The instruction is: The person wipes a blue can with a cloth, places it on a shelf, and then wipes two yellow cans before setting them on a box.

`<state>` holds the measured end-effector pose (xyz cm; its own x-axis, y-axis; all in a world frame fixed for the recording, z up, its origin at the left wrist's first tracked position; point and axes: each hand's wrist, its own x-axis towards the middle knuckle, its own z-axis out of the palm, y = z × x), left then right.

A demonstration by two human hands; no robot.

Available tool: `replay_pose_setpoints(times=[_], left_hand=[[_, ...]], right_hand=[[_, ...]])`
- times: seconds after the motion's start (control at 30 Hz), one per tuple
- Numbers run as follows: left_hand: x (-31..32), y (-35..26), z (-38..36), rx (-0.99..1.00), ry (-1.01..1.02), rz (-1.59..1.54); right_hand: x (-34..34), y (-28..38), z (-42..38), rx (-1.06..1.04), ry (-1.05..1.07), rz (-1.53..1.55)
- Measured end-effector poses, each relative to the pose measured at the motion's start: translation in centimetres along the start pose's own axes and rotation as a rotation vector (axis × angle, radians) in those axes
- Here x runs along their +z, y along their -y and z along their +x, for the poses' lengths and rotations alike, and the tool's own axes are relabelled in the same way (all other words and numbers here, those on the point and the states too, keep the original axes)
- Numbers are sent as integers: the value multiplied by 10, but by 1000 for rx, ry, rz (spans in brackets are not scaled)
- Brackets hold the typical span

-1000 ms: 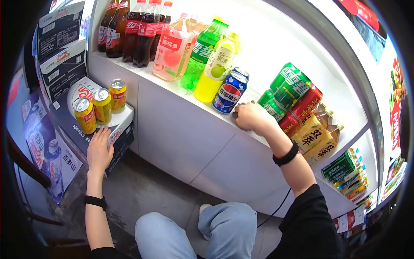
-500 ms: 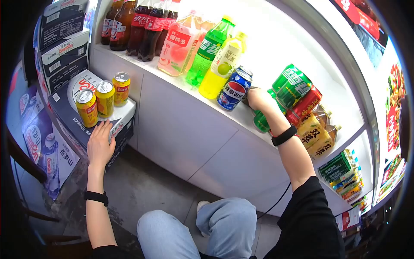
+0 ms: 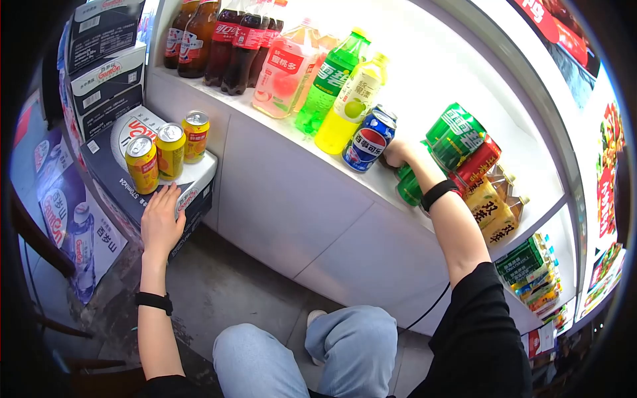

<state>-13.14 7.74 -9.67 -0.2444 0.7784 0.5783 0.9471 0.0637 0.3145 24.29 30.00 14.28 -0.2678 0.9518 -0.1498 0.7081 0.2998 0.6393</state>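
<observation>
My left hand (image 3: 163, 215) lies with fingers stretched out on the front edge of a water carton (image 3: 114, 156). Just beyond its fingertips stand three yellow cans: a near-left can (image 3: 141, 167), a middle can (image 3: 170, 152) and a far can (image 3: 196, 136). My right hand (image 3: 399, 154) is on the white shelf, curled close behind and right of a blue Pepsi can (image 3: 364, 143). Its fingertips, and whatever they may hold, are hidden. Part of another can top (image 3: 385, 114) shows behind the Pepsi. Green cans (image 3: 411, 188) stand just right of my right hand.
Along the shelf (image 3: 282, 129) stand a yellow drink bottle (image 3: 345, 109), a green Sprite bottle (image 3: 328, 83), a pink peach drink (image 3: 285, 73), cola bottles (image 3: 244, 50) and brown bottles (image 3: 198, 41). Right are red cans (image 3: 478, 159) and tea bottles (image 3: 491, 205). More cartons (image 3: 106, 79) are stacked left.
The whole view has shifted slightly, moving the scene a little to the right. My left hand stays on the carton, and my right hand remains beside the Pepsi can.
</observation>
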Motion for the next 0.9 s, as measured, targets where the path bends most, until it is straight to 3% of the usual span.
replay_pose_setpoints(times=[0.17, 0.47, 0.53, 0.6, 0.67, 0.73, 0.77, 0.8, 0.87, 0.9], left_hand=[[1, -1, 0, 27, -27, 23], [-3, -4, 0, 22, -5, 16], [-1, -3, -1, 23, -6, 19], [0, -3, 0, 31, -14, 23], [-1, -3, 0, 20, -8, 17], [-1, -2, 0, 27, -8, 20], [-1, -3, 0, 25, -5, 21], [-1, -3, 0, 32, -2, 22], [-1, -3, 0, 20, -6, 16], [-1, -4, -1, 32, -1, 16]], right_hand=[[6, -12, -3, -148, 120, -89], [-16, 9, -84, -338, -7, 188], [-13, 18, -107, -330, -71, 314], [8, 19, -117, -438, -278, 333], [12, 11, -131, -593, -335, 550], [1, 15, -153, -544, -234, 763], [8, 18, -154, -518, -363, 733], [12, 22, -153, -512, -363, 739], [19, 39, -148, -414, -690, 701], [27, 50, -141, -443, -739, 654]])
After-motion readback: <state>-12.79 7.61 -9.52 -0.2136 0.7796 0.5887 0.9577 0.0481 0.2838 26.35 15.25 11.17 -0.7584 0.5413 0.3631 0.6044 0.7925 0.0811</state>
